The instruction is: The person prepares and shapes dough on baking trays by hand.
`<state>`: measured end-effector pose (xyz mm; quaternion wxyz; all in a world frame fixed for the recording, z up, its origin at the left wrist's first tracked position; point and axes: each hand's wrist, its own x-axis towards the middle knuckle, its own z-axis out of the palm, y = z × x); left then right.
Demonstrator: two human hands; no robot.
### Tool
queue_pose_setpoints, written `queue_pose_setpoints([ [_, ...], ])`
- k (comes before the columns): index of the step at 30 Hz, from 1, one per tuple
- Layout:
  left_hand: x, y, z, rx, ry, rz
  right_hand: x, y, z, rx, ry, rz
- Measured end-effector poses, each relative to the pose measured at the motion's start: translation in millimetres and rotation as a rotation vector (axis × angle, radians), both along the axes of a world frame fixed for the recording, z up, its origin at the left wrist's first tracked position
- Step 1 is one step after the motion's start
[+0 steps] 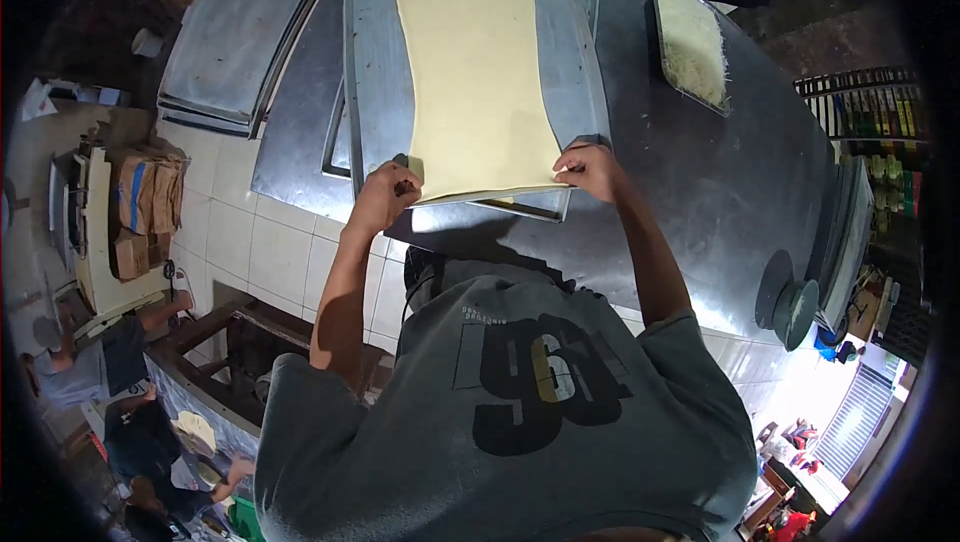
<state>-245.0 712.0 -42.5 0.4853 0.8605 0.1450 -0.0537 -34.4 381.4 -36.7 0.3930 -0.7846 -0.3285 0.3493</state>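
A long sheet of pale yellow dough (475, 72) stretches over a large metal tray (375, 52) and runs away from me to the top of the view. My left hand (386, 196) is closed at the sheet's near left corner, its fingers pinching the edge. At the near right corner my right hand (590, 170) pinches the dough the same way. Between the two hands the near edge of the sheet lies almost straight along the tray's near end. Part of a metal frame (540, 208) shows just below that edge.
A dark metal table (690, 192) supports the tray. A smaller tray of pale shreds (692, 47) lies at the far right. More large metal trays (245, 22) are stacked at the far left. A round metal object (795, 314) sits by the table's right edge. Other people (150, 442) work at lower left.
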Motion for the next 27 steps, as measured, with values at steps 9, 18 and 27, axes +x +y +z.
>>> queue_pose_setpoints([
  [9,-10,1,-2,0.244,-0.163,-0.101,-7,-9,6,0.068,-0.355,0.079],
  [18,-4,4,8,0.236,0.062,-0.054,5,2,9,-0.088,-0.354,0.149],
  [27,5,18,9,0.361,0.147,-0.100,26,0,8,-0.099,-0.262,0.168],
])
